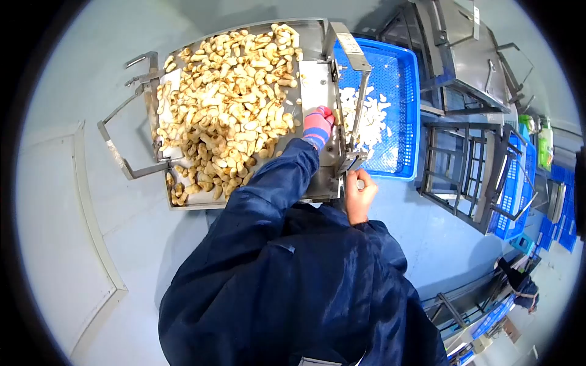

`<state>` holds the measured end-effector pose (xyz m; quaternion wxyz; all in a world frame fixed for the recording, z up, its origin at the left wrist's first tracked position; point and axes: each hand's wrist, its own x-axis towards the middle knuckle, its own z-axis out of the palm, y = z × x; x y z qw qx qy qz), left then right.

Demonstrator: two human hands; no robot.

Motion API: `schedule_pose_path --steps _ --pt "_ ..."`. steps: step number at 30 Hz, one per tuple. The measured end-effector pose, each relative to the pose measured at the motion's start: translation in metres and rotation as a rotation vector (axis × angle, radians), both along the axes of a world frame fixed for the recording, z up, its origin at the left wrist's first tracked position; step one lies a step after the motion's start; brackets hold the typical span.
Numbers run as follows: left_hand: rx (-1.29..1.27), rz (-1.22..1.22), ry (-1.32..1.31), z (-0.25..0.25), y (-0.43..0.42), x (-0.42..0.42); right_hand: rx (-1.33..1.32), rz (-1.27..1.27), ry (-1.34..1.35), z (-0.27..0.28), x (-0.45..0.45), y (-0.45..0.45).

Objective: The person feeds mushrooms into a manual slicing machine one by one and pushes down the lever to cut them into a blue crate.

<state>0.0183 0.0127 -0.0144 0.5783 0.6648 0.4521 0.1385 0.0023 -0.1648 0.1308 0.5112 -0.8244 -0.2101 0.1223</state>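
My left hand (318, 126), in a pink and purple striped glove, is closed at the white board (315, 91), right beside the upright metal cutter frame (354, 97). What its fingers hold, if anything, is hidden. My bare right hand (359, 196) wraps around a handle (360, 184) at the near end of the cutter. To the left, a large heap of pale yellow-brown, knobbly pieces (226, 97), like roots or mushrooms, covers the metal tray table (311, 27). Beyond the cutter, white cut pieces (371, 122) lie in a blue perforated basket (403, 79).
A bent metal bar frame (116, 143) sticks out at the table's left side. Metal equipment (470, 43) and a metal rack (458, 168) stand to the right, near another blue basket (511, 189). A grey-blue floor (445, 250) surrounds the table.
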Motion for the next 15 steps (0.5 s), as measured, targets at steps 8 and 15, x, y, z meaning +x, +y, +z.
schedule_pose_path --steps 8,15 --pt "0.269 0.034 -0.072 -0.01 -0.001 0.002 -0.053 -0.008 0.019 0.017 0.0 0.007" --pt "-0.176 0.146 -0.168 -0.022 0.005 0.023 -0.036 0.02 -0.069 -0.02 0.002 -0.003"
